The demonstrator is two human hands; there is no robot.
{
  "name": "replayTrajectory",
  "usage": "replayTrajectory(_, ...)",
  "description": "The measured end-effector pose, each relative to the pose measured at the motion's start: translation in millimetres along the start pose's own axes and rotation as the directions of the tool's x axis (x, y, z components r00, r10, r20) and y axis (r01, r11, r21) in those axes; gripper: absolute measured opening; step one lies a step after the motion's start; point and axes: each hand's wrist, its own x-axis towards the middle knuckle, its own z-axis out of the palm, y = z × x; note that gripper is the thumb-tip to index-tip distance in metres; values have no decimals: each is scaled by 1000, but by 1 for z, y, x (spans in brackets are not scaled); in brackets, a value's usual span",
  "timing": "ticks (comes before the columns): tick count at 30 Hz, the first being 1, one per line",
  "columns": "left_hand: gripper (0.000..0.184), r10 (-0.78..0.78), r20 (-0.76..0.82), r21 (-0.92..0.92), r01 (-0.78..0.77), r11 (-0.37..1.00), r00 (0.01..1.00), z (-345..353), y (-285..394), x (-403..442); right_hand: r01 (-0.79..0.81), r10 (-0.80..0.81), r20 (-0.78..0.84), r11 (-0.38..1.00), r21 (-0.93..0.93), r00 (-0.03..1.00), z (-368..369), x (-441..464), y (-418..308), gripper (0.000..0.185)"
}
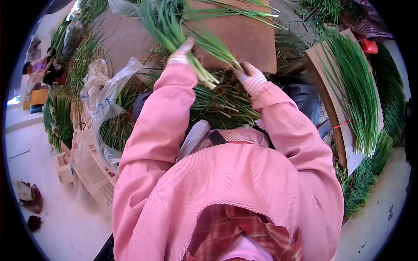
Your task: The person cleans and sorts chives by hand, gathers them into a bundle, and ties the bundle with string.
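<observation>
A thick bunch of chives (163,30) is gripped in my left hand (183,51), its pale cut ends hanging toward me. To its right, my right hand (248,75) is closed around the lower ends of a thinner bunch of chives (215,49), blurred by motion. Both hands are above the near edge of a brown board (254,45). Several loose chives (248,14) lie across the board's far part. Below my hands, between my knees, is a heap of chives and dry trimmings (224,102).
At right, a tilted board (333,93) carries a large pile of chives (355,82), with a red tie (342,125) beside it. More green heaps (387,95) lie beyond. At left are a clear plastic bag (106,100), a printed sack (89,158) and another person (37,67).
</observation>
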Motion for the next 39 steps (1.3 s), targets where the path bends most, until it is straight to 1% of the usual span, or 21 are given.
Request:
replayTrajectory(1,23,9,25,-49,-7,999,1000,-13,-1,6,-238,203,138,919,316,969,-12,-14,-14,25)
replayTrajectory(2,21,48,-31,-14,-49,999,998,-21,3,-2,-343,355,88,767,542,931,-15,-14,1,18)
replayTrajectory(4,19,138,-106,-65,-146,987,985,-43,5,-4,-408,413,138,688,600,900,-27,-20,19,19)
replayTrajectory(8,26,250,-17,-133,-250,959,968,-65,4,-39,-522,526,178,630,575,832,-24,-24,2,23)
replayTrajectory(10,29,181,150,-112,-165,980,972,-75,-8,-38,-493,418,262,707,507,870,-22,-27,0,27)
replayTrajectory(12,31,39,56,36,-41,999,998,-67,-29,-42,-450,293,359,732,512,886,-17,-29,7,29)
replayTrajectory(13,35,-99,96,98,89,991,990,-75,-44,-25,-414,235,384,765,494,893,-15,-29,10,28)
replayTrajectory(14,39,-87,151,143,65,988,985,-64,-50,-27,-376,179,408,794,477,895,-12,-31,9,27)
replayTrajectory(15,39,-84,113,182,62,981,990,-54,-54,-28,-332,224,266,805,492,938,-4,-36,8,30)
replayTrajectory(18,39,-212,-12,311,205,928,977,-30,-63,-17,-356,256,331,888,290,908,-7,-45,-4,30)
replayTrajectory(23,30,-159,47,325,135,936,986,-19,-66,-6,-391,264,472,900,193,841,-10,-37,3,31)
replayTrajectory(25,24,-19,87,282,-7,959,996,-16,-63,-11,-281,165,324,892,354,931,-1,-38,-1,31)
replayTrajectory(28,24,33,174,228,-73,971,984,-13,-59,-23,-241,65,440,902,357,896,11,-26,0,33)
replayTrajectory(29,24,119,232,81,-141,987,965,-15,-69,-18,-152,-37,417,899,410,908,16,-19,15,33)
replayTrajectory(30,25,181,223,96,-206,974,958,-14,-69,-13,-17,-99,262,914,405,960,24,-10,20,23)
replayTrajectory(31,25,100,206,93,-121,988,974,-21,-62,-15,-87,28,215,958,273,976,17,-15,-4,21)
replayTrajectory(32,26,94,31,144,-97,985,995,-20,-50,-29,-179,157,148,973,147,976,9,-19,-27,19)
replayTrajectory(34,29,184,-14,117,-181,976,983,-47,-39,-17,-45,46,-7,997,68,999,-1,4,-9,16)
replayTrajectory(35,29,367,-10,13,-366,930,930,-39,-26,-31,98,-107,-59,985,-139,993,-9,16,3,15)
replayTrajectory(37,35,421,-142,-24,-429,903,896,-53,-3,-24,269,-314,6,805,-528,950,-23,41,25,18)
replayTrajectory(39,41,509,-206,-74,-532,844,836,-48,14,-34,226,-187,135,654,-722,973,-35,35,1,23)
